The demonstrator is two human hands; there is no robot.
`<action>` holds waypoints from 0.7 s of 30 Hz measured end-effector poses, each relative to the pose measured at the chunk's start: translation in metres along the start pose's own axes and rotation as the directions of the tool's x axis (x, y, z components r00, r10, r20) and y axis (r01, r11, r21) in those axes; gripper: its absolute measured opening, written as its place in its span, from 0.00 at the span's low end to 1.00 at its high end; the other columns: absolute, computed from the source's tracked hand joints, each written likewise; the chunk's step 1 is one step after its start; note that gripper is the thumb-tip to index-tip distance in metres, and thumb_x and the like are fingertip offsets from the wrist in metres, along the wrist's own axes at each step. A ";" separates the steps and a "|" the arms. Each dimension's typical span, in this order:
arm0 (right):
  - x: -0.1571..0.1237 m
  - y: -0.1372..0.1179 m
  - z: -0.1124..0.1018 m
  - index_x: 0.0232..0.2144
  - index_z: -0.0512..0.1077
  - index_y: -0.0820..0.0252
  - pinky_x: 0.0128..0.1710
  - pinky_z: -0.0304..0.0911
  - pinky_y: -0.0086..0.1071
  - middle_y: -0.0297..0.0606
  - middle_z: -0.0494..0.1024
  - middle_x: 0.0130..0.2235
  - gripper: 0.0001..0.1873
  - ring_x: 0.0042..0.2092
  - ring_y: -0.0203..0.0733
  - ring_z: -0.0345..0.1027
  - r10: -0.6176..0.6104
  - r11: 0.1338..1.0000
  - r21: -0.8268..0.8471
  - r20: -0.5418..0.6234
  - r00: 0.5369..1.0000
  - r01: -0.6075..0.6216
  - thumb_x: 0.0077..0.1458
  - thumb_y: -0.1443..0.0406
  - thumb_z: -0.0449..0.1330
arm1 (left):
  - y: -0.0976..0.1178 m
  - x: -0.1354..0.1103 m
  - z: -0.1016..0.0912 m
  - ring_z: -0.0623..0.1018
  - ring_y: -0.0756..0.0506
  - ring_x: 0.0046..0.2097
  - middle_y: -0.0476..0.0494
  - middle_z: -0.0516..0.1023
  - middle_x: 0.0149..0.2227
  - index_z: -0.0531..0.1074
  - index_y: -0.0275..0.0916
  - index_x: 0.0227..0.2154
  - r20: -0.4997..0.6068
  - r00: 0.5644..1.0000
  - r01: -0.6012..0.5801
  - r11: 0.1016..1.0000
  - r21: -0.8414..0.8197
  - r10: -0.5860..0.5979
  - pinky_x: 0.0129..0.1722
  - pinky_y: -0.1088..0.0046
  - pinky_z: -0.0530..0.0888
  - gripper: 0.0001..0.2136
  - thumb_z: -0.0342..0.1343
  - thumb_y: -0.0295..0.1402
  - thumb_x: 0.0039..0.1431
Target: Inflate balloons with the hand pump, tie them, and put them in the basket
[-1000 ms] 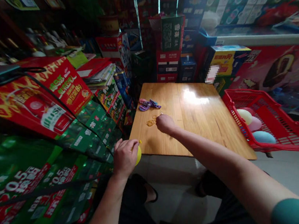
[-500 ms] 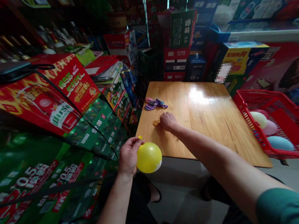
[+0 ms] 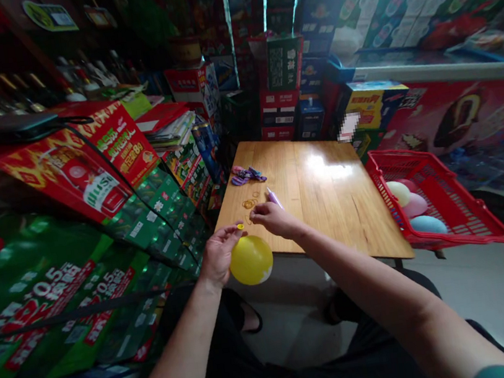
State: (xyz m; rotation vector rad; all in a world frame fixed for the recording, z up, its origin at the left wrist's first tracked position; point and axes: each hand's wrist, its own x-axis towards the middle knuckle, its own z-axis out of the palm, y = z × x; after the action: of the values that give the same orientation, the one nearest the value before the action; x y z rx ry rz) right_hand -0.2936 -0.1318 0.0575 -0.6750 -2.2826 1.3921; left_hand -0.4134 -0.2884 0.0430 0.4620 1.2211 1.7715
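Note:
My left hand (image 3: 218, 255) pinches the neck of an inflated yellow balloon (image 3: 250, 260), which hangs just off the table's near edge. The balloon's open rim pokes out above my thumb and finger. My right hand (image 3: 275, 219) is over the near left of the table, thumb and finger closed on a thin rubber band (image 3: 248, 218). Behind it lies a small pile of rubber bands (image 3: 249, 203). Partly covered by my right hand is a slim pale purple object (image 3: 274, 197). Uninflated purple and pink balloons (image 3: 247, 175) lie farther back.
The wooden table (image 3: 324, 204) is in front of me. A red basket (image 3: 461, 209) at its right holds several inflated balloons (image 3: 416, 204). Stacked drink cartons (image 3: 144, 223) crowd the left side, and more boxes (image 3: 280, 103) stand behind the table.
My right hand has come from the rubber band pile back toward the balloon, with a band between its fingers. The slim purple object now shows. The view has turned slightly right.

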 end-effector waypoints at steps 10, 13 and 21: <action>-0.072 -0.035 0.003 0.27 0.73 0.61 0.32 0.58 0.31 0.35 0.73 0.28 0.07 0.31 0.37 0.63 0.042 0.954 0.297 0.012 0.999 -0.044 0.55 0.63 0.61 | -0.007 -0.038 0.019 0.81 0.45 0.32 0.42 0.83 0.35 0.79 0.36 0.35 0.061 0.996 0.068 0.998 0.017 -0.069 0.34 0.70 0.75 0.17 0.74 0.38 0.43; -0.085 -0.032 0.009 0.26 0.70 0.60 0.25 0.50 0.28 0.32 0.69 0.25 0.08 0.26 0.33 0.56 0.167 0.805 0.579 -0.016 0.986 -0.127 0.52 0.62 0.62 | -0.012 -0.045 0.021 0.80 0.46 0.30 0.42 0.82 0.32 0.79 0.35 0.35 0.025 0.998 0.060 0.995 0.075 -0.062 0.32 0.71 0.75 0.18 0.75 0.38 0.41; -0.101 -0.036 0.006 0.26 0.69 0.61 0.21 0.44 0.25 0.34 0.71 0.27 0.09 0.24 0.30 0.56 0.234 0.603 0.791 -0.056 0.971 -0.100 0.48 0.61 0.64 | -0.010 -0.054 0.034 0.78 0.47 0.27 0.43 0.81 0.29 0.80 0.35 0.33 -0.009 1.000 -0.025 0.983 0.181 0.027 0.28 0.73 0.72 0.18 0.75 0.40 0.40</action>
State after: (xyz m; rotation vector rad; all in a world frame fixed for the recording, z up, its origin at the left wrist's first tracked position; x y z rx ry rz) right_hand -0.2225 -0.2088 0.0799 -0.6548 -1.2577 2.1207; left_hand -0.3564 -0.3143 0.0587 0.5761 1.3968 1.6940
